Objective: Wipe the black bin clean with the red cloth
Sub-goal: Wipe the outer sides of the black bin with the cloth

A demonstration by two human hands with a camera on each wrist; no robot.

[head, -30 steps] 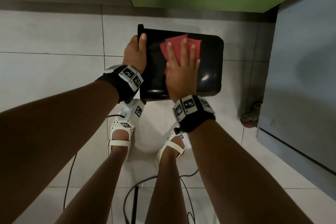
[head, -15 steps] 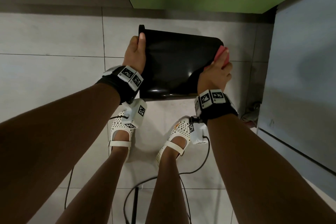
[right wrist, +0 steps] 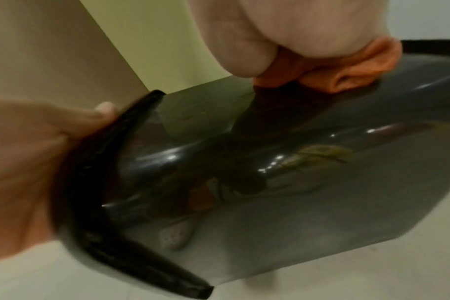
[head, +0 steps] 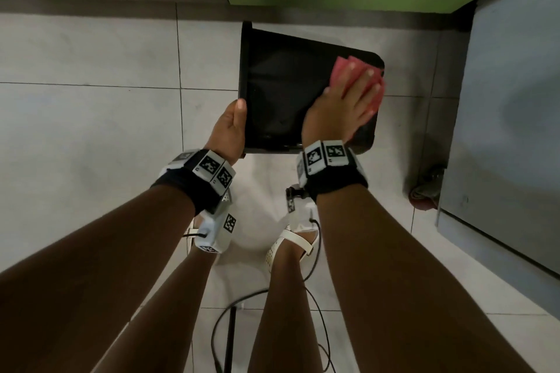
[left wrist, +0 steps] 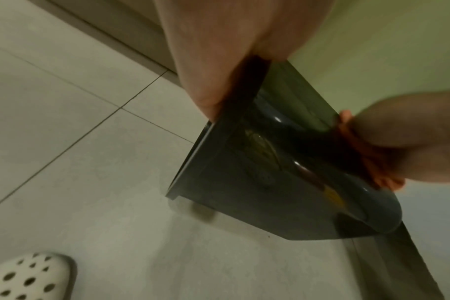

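Your left hand point(head: 229, 130) grips the rim of the black bin point(head: 288, 94), held on its side above the tiled floor point(head: 91, 130), while your right hand point(head: 342, 106), fingers flat and spread, presses the red cloth point(head: 371, 97) near its base end.

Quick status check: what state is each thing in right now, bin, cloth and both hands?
Black bin: lying on its side, held off the floor, glossy.
Red cloth: bunched, pressed flat on the bin's upper side near its base.
Left hand: grips the bin's rim.
Right hand: fingers spread, pressing the cloth.
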